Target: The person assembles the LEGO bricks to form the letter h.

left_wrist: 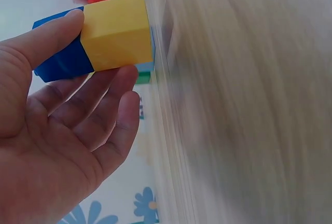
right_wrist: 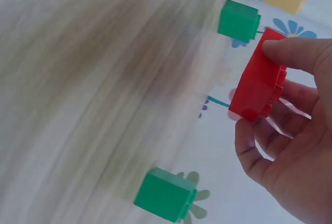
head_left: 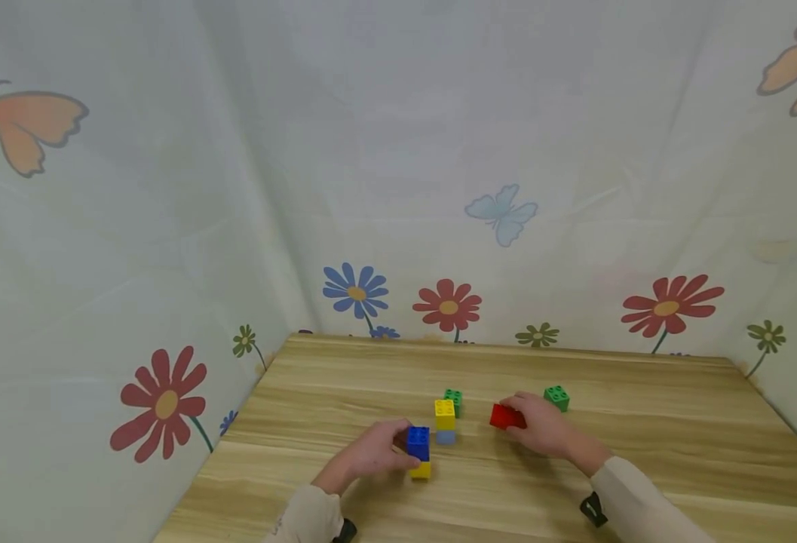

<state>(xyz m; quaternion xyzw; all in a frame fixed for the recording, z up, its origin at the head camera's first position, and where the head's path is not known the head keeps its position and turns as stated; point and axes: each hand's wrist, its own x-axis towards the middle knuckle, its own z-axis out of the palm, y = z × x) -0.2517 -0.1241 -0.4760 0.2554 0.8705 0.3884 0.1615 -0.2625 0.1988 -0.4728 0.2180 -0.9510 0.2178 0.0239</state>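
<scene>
My left hand (head_left: 375, 448) pinches a two-brick stack between thumb and fingers, a blue brick (head_left: 418, 443) on top of a yellow brick (left_wrist: 116, 32). In the left wrist view the thumb lies across the blue side near the seam. My right hand (head_left: 543, 424) holds a longer red brick (right_wrist: 260, 76), thumb on one side and fingers on the other, studs turned toward the palm in the right wrist view. Just right of the left hand's stack stands a second one, a yellow brick (head_left: 445, 415) on a light blue brick (head_left: 446, 437).
Behind the second stack sits a green brick (head_left: 456, 403), partly hidden by it in the head view. Another green brick (head_left: 556, 398) lies beyond the right hand. The wooden table (head_left: 344, 377) ends at a flower-printed curtain (head_left: 398, 188) behind and to the left.
</scene>
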